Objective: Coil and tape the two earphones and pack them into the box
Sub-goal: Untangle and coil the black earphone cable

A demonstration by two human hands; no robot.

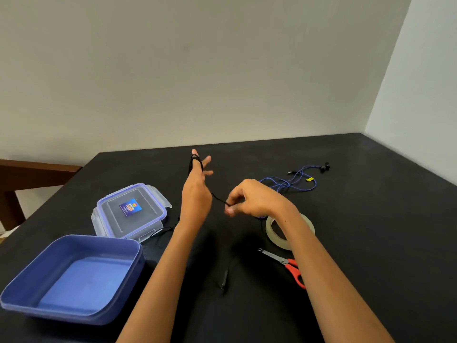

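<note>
My left hand (pixel 196 191) is raised above the black table with its fingers straight and spread. Several loops of the black earphone cable (pixel 195 161) wrap around those fingers. My right hand (pixel 249 199) pinches the same cable close beside the left hand, and the cable runs taut between them. The cable's loose end with its plug (pixel 225 280) hangs down over the table in front of me. The blue earphone (pixel 294 180) lies uncoiled on the table behind my right hand. The open blue box (pixel 74 276) stands at the front left.
The box's clear lid (pixel 131 210) lies flat behind the box. A roll of clear tape (pixel 289 231) sits under my right forearm, with red-handled scissors (pixel 284 264) just in front of it. A wooden chair back (pixel 29 174) stands beyond the table's left edge.
</note>
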